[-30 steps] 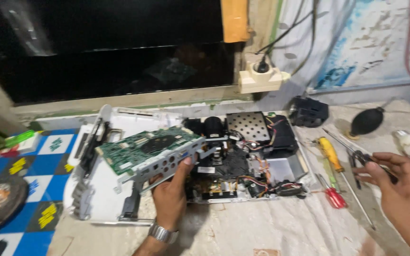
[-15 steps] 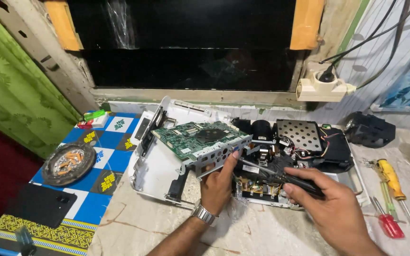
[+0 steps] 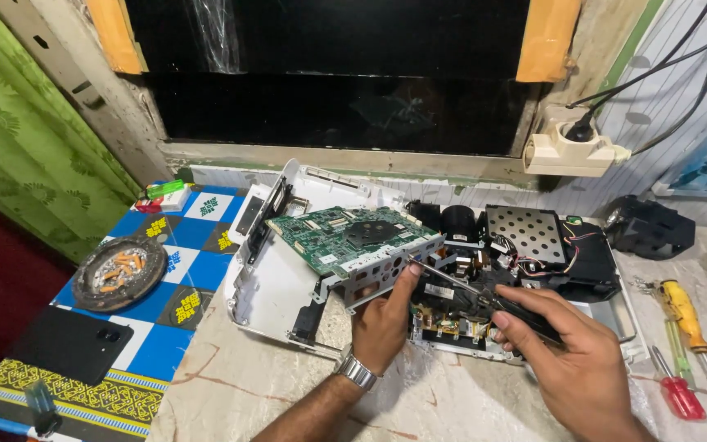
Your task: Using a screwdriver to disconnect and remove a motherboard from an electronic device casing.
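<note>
The green circuit board (image 3: 353,236) sits tilted up on its metal frame over the opened device (image 3: 484,278), just above the left hand (image 3: 382,323), whose fingers are closed on the frame's front edge and prop it up. The right hand (image 3: 570,364) is wrapped around the dark handle of a screwdriver (image 3: 484,296), its thin shaft slanting up and left so the tip meets the frame's corner right beside the left thumb. To my eye the thing to get right here is a steady lift: keep the board held level enough that its connectors and the thin wires underneath aren't strained, and keep the tip square in whatever it's seated on, which I can't make out. Further right of the working hand, more screwdrivers, one yellow-handled (image 3: 682,307) and one red-handled (image 3: 681,393), lie on the counter (image 3: 231,385). Off to the left of both hands, an ashtray (image 3: 119,272) and a black phone (image 3: 71,344) rest on a blue patterned cloth (image 3: 157,344).
</note>
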